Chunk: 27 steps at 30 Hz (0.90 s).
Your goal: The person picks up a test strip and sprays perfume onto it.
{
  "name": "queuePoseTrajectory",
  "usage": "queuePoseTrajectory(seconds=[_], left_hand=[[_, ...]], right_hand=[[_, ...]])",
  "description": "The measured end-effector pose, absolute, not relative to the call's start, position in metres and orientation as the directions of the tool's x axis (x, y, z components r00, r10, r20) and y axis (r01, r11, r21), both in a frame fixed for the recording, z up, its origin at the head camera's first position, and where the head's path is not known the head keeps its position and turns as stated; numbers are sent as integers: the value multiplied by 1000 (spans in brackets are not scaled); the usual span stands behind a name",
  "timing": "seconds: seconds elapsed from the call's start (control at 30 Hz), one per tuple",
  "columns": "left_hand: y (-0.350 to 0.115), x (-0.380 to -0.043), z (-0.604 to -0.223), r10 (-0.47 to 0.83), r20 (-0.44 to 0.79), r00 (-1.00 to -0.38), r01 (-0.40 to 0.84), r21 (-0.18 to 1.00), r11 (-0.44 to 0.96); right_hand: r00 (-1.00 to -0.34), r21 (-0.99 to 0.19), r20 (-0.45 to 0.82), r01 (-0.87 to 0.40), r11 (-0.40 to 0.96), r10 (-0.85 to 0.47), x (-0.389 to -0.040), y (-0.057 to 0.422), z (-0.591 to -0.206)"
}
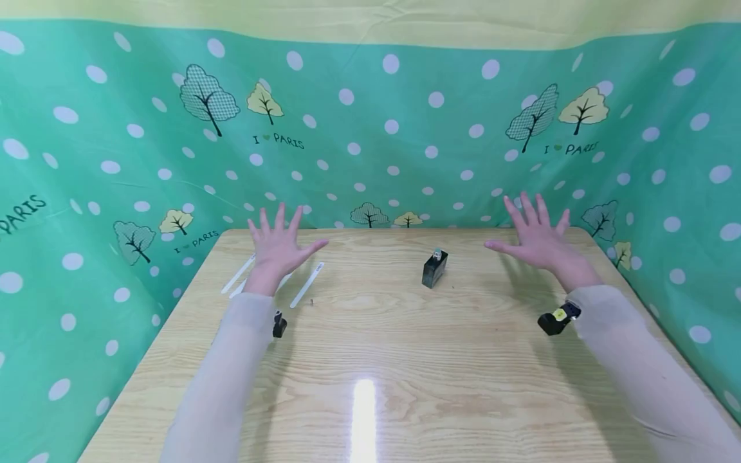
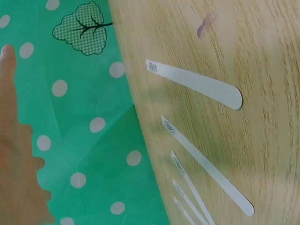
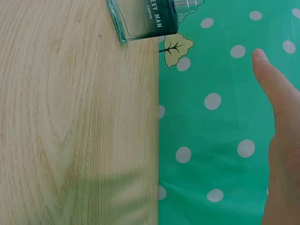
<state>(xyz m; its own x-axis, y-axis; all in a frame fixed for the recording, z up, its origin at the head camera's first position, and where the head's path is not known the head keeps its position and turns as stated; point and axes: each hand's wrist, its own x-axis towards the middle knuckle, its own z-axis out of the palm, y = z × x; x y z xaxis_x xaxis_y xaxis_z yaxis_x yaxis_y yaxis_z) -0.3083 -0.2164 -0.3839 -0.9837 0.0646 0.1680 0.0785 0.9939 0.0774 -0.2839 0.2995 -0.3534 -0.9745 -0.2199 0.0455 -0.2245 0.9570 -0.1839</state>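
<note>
My left hand (image 1: 276, 249) hovers over the table's far left part, fingers spread and holding nothing. Under and beside it lie several white paper test strips (image 2: 197, 84), fanned out, with small print at their narrow ends. Far to the right, my right hand (image 1: 538, 241) is also held up with fingers spread and nothing in it. Between the hands, nearer the right one, stands a dark glass perfume bottle (image 1: 434, 269) with a silver neck. In the right wrist view the perfume bottle (image 3: 143, 18) shows the print "SEXY MAN PARFUM", partly cut off.
A light wood table (image 1: 405, 347) carries everything. Behind it and along both sides hangs a green dotted curtain (image 1: 393, 148). A purple stain (image 2: 204, 27) marks the wood close to the strips. Each wrist wears a small black camera (image 1: 556, 320).
</note>
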Motion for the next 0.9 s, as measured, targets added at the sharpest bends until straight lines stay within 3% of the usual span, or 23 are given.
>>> queuePoseTrajectory(seconds=[0.4,0.9], left_hand=[[-229,-306,-390,47,196,-979,72,124,990],[-247,-299,-386,9,173,-985,41,178,983]], right_hand=[[-965,-192,121,-254,948,-234,-283,293,-360],[-928,-325,275,-336,884,-251,-281,276,-372]])
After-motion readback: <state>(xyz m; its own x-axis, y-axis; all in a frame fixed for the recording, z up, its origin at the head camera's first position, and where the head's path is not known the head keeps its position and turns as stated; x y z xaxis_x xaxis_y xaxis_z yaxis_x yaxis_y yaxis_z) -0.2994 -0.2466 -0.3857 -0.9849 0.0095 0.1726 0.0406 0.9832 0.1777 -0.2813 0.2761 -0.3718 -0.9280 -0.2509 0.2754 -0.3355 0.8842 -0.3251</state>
